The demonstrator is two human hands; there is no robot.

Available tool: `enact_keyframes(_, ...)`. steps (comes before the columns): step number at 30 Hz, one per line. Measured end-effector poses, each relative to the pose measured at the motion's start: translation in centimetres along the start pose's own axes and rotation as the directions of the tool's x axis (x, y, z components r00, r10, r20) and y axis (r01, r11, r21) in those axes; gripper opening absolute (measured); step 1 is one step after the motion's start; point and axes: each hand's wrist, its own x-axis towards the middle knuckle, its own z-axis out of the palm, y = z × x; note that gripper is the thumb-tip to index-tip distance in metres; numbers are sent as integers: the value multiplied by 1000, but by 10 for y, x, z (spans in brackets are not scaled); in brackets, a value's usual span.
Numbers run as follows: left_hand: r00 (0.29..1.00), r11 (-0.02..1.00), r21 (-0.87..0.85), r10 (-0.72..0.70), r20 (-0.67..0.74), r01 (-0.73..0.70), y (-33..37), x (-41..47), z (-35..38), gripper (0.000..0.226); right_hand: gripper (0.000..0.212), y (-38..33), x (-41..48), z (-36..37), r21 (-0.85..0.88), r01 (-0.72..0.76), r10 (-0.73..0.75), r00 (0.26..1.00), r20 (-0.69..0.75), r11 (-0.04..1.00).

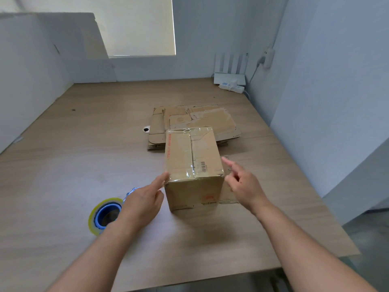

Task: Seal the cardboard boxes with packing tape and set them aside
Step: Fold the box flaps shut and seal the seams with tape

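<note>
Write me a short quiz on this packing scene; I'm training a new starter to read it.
1. True or false: tape already covers the top seam of the box.
2. The tape roll lies: A) on the box, B) on the table beside the left hand, C) under the box.
3. Fill in: beyond the box lies a stack of flattened ____.
Key: 1 true; 2 B; 3 cardboard.
</note>
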Motion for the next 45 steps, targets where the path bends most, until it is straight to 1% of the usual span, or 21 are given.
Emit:
enact_keyframes(1,999,999,8,31,24,-31,-4,2,-5,53,54,3,3,-7,-124,50,-51,999,-3,991)
enact_keyframes(3,995,993,63,92,48,-95,-12,8,-11,46,60,4,9,-17,-296,131,-106,990,98,946)
enact_keyframes(5,990,989,56,134,48,-137,-16,15,-11,43,68,3,16,-18,-346,153,-76,971,225,926)
enact_keyframes(7,985,984,40,172,25,-173,-16,19,-10,40,70,3,21,-14,-370,190,-82,954,289,910)
enact_keyframes(11,974,974,-13,228,-17,-228,-18,27,-6,30,57,5,26,-7,-407,250,-151,954,259,879)
enact_keyframes(14,959,958,-44,280,-56,-282,-22,33,-1,14,50,8,26,-4,-427,290,-208,951,228,857)
enact_keyframes(17,909,928,17,369,-197,-373,-20,35,9,30,42,11,24,2,-402,330,-287,944,165,854)
enact_keyframes(19,871,908,53,414,-264,-416,-19,35,12,22,39,14,22,4,-390,347,-319,938,136,853)
enact_keyframes(21,860,904,60,422,-286,-424,-22,35,15,16,39,15,19,4,-386,355,-330,935,133,852)
enact_keyframes(23,895,925,18,371,-248,-379,-24,34,15,21,42,13,19,1,-394,348,-307,937,163,851)
enact_keyframes(25,934,948,-37,304,-189,-316,-24,32,13,42,47,11,19,-2,-398,295,-228,951,207,869)
enact_keyframes(27,969,960,-169,201,-143,-224,-18,30,7,75,44,4,19,-3,-356,177,-137,981,135,918)
enact_keyframes(28,984,949,-271,134,-121,-163,-13,30,3,81,43,0,21,-3,-273,94,-82,995,57,957)
enact_keyframes(30,996,880,-471,18,-86,-56,-3,36,-1,84,48,-9,27,-2,-83,-56,50,996,-70,995)
enact_keyframes(31,998,839,-544,-33,-54,-2,0,40,-2,86,53,-14,32,0,-24,-112,110,991,-75,993)
enact_keyframes(34,987,723,-672,-114,111,160,6,51,-1,98,68,-21,45,12,55,-245,241,968,77,968)
enact_keyframes(36,977,669,-712,-138,161,212,9,52,-3,96,76,-20,50,18,34,-277,271,955,123,960)
enact_keyframes(39,950,655,-690,-249,187,308,12,51,-8,75,67,-15,53,13,-34,-337,338,940,51,941)
enact_keyframes(41,917,659,-638,-301,262,399,9,50,-5,66,69,-13,50,9,42,-403,398,912,100,914)
enact_keyframes(43,893,671,-591,-297,339,448,11,48,-3,70,69,-12,46,9,97,-482,462,870,175,871)
enact_keyframes(45,889,670,-590,-272,369,450,16,45,0,78,71,-16,42,13,71,-501,476,851,220,863)
